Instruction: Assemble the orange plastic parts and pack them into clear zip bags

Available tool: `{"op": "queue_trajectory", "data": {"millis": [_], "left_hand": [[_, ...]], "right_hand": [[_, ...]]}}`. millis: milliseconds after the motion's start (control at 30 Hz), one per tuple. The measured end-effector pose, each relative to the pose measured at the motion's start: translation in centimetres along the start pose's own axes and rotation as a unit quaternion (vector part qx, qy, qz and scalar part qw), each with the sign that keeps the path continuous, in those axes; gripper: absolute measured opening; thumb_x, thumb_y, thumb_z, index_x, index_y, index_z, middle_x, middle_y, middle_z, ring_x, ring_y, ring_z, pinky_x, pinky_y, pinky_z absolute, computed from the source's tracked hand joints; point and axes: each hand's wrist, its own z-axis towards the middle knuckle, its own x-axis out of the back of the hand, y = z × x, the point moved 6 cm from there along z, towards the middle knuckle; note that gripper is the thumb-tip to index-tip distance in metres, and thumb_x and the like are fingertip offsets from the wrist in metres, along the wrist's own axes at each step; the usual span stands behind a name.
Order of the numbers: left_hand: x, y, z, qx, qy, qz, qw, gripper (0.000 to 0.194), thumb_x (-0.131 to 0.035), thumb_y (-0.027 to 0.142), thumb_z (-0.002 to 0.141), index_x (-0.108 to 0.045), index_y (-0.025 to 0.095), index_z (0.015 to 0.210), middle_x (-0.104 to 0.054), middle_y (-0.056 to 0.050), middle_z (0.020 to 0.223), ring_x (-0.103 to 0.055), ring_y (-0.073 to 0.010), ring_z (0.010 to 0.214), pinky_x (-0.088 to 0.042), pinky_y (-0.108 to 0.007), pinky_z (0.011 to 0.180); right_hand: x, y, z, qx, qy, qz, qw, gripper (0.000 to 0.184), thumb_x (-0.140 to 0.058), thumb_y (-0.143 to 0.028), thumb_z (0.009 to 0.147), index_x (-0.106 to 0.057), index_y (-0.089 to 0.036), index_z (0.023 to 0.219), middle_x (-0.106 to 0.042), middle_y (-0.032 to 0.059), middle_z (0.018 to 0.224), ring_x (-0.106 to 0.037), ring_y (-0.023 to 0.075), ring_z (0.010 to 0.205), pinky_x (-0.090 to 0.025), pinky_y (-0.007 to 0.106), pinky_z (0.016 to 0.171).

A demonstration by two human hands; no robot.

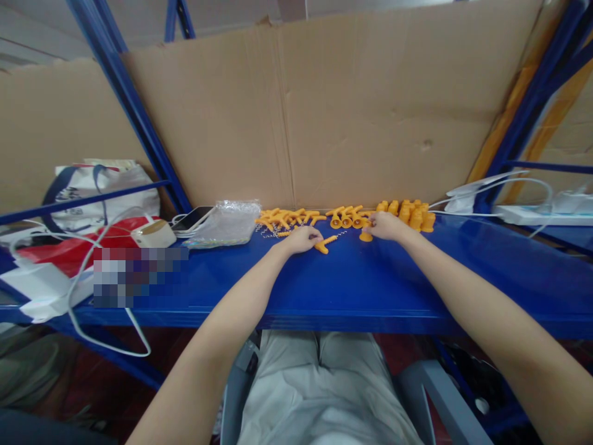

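My left hand (pixel 304 240) is closed on an orange T-handled corkscrew (pixel 328 243), whose thin metal spiral points right and slightly up. To its right, my right hand (pixel 385 226) pinches an orange bell-shaped plastic piece (pixel 365 236), wide end down, at the blue tabletop. Behind my left hand lies a pile of orange T-handled pieces (pixel 282 217) with metal spirals among them. Between the hands, farther back, several orange pieces (pixel 346 217) lie in a row with round open ends facing me. Beyond my right hand, orange bell-shaped pieces (pixel 416 216) stand grouped. My fingertips are partly hidden.
A clear plastic bag (pixel 223 227) and a phone (pixel 194 218) lie left of the pile. Farther left are white cables, a red bag (pixel 74 250) and a white charger (pixel 34 281). Cardboard (pixel 352 117) walls the back; blue posts (pixel 139 117) frame the blue table (pixel 352 284).
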Motion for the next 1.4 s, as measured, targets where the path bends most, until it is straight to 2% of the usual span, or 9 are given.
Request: {"op": "queue_trajectory", "data": {"millis": [133,333,533,633,700,833,1000,1167,1400], "left_hand": [[-0.1,0.1,0.1,0.008,0.001,0.008,1.0,0.023,-0.053,0.021,0.088,-0.075,0.018,0.096,-0.076,-0.004,0.103,-0.067,-0.0188,0.097,-0.049,-0.028,0.09],[-0.1,0.3,0.1,0.009,0.002,0.04,0.999,0.025,-0.051,0.018,0.088,-0.075,0.015,0.097,-0.075,-0.007,0.106,-0.067,-0.0201,0.099,-0.05,-0.029,0.091],[-0.2,0.1,0.2,0.003,0.006,0.051,0.999,0.025,-0.052,0.019,0.087,-0.075,0.017,0.097,-0.075,-0.005,0.107,-0.068,-0.0198,0.1,-0.05,-0.029,0.091],[-0.3,-0.1,0.3,0.0,0.007,0.045,0.999,0.025,-0.052,0.019,0.086,-0.075,0.017,0.097,-0.075,-0.006,0.106,-0.068,-0.02,0.098,-0.051,-0.029,0.089],[-0.3,-0.1,0.3,0.0,0.012,0.04,0.999,0.025,-0.052,0.019,0.086,-0.075,0.017,0.096,-0.075,-0.006,0.105,-0.068,-0.02,0.097,-0.05,-0.029,0.089],[-0.2,-0.1,0.2,0.002,0.015,0.043,0.999,0.024,-0.053,0.02,0.086,-0.075,0.017,0.096,-0.076,-0.006,0.105,-0.067,-0.02,0.096,-0.05,-0.029,0.089],[-0.2,0.1,0.2,-0.002,0.009,0.055,0.998,0.025,-0.051,0.02,0.087,-0.075,0.016,0.096,-0.075,-0.007,0.104,-0.068,-0.0196,0.096,-0.05,-0.028,0.088],[-0.2,0.1,0.3,-0.009,0.018,0.051,0.998,0.024,-0.052,0.019,0.086,-0.075,0.017,0.092,-0.076,-0.006,0.102,-0.067,-0.0193,0.096,-0.05,-0.028,0.088],[-0.3,0.0,0.3,-0.011,0.024,0.043,0.999,0.024,-0.052,0.019,0.086,-0.075,0.018,0.092,-0.076,-0.006,0.102,-0.067,-0.02,0.095,-0.05,-0.029,0.088]], "right_hand": [[-0.6,-0.4,-0.2,0.006,-0.016,0.036,0.999,0.027,-0.057,-0.03,0.09,-0.07,-0.012,0.106,-0.074,0.012,0.1,-0.069,0.0232,0.087,-0.049,0.027,0.075],[-1.3,-0.7,-0.1,-0.013,-0.003,0.052,0.999,0.031,-0.058,-0.028,0.091,-0.065,-0.006,0.111,-0.073,0.0151,0.103,-0.068,0.0224,0.088,-0.048,0.026,0.074],[-1.2,-0.8,0.1,0.029,0.016,0.063,0.997,0.024,-0.06,-0.033,0.088,-0.069,-0.012,0.096,-0.073,0.009,0.087,-0.067,0.0208,0.078,-0.048,0.026,0.068],[-0.8,-0.2,0.3,0.036,0.027,0.108,0.993,0.035,-0.048,-0.04,0.095,-0.07,-0.013,0.089,-0.073,0.0086,0.082,-0.067,0.0212,0.075,-0.049,0.028,0.068],[-0.3,0.7,0.5,0.01,0.054,0.122,0.991,0.042,-0.038,-0.037,0.099,-0.071,-0.013,0.091,-0.073,0.0111,0.084,-0.068,0.023,0.079,-0.051,0.03,0.071],[0.1,2.4,1.0,-0.047,0.111,0.084,0.989,0.037,-0.039,-0.02,0.094,-0.07,-0.011,0.113,-0.073,0.0142,0.108,-0.067,0.0245,0.099,-0.051,0.032,0.085],[-1.4,1.9,1.0,0.023,0.058,0.018,0.998,0.046,-0.052,-0.019,0.086,-0.063,-0.016,0.131,-0.063,0.0128,0.133,-0.058,0.0267,0.121,-0.047,0.037,0.097],[-1.9,0.7,0.6,0.017,0.052,-0.047,0.997,0.05,-0.05,-0.021,0.085,-0.059,-0.016,0.135,-0.061,0.014,0.135,-0.055,0.0308,0.125,-0.046,0.045,0.096],[-1.7,-0.4,0.4,0.003,0.058,-0.097,0.994,0.043,-0.044,-0.016,0.087,-0.063,-0.015,0.125,-0.067,0.0146,0.126,-0.061,0.029,0.116,-0.044,0.039,0.091]]}}
